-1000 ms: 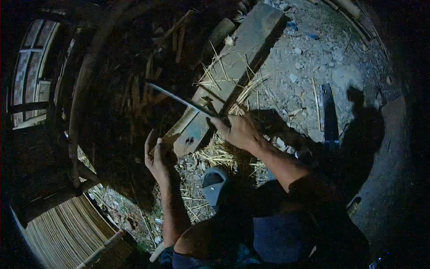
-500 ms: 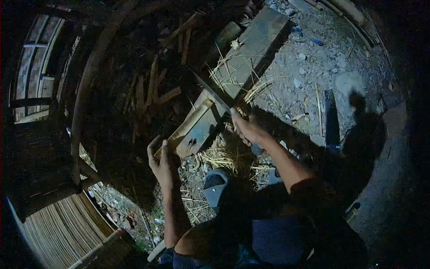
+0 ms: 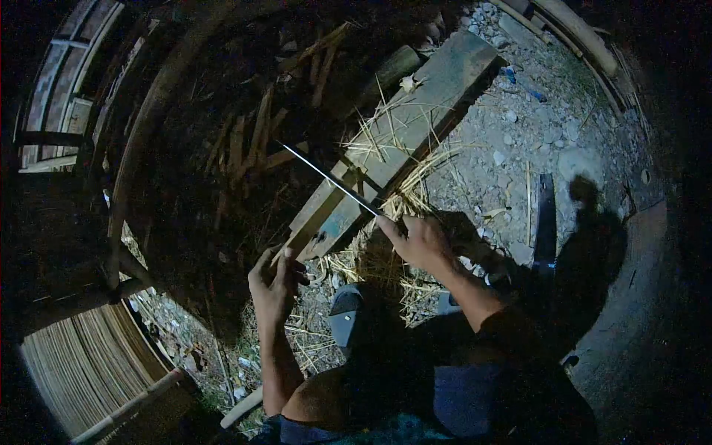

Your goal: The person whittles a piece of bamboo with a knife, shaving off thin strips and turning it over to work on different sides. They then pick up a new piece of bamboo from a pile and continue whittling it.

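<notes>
My left hand (image 3: 273,285) is closed around the near end of a split bamboo piece (image 3: 314,220). The piece lies slanting along a thick wooden beam (image 3: 452,78) on the ground. A long knife (image 3: 317,168) is gripped in my right hand (image 3: 421,243), its handle hidden by the fingers. The blade points up and left, crossing over the bamboo near its far end, edge-on to me. Thin pale slivers (image 3: 382,141) lie scattered on the beam beyond the blade.
More slivers (image 3: 415,194) are heaped beside the beam, near my sandalled foot (image 3: 345,319). A dark flat bar (image 3: 545,215) lies on stony ground at right. Wood scraps (image 3: 259,137) lie in shadow at left. A slatted bamboo surface (image 3: 93,371) stands lower left.
The knife has swung so its blade lies lower and more level across the bamboo, with my right hand slightly lower. The bamboo's far end has turned, and the view has shifted slightly.
</notes>
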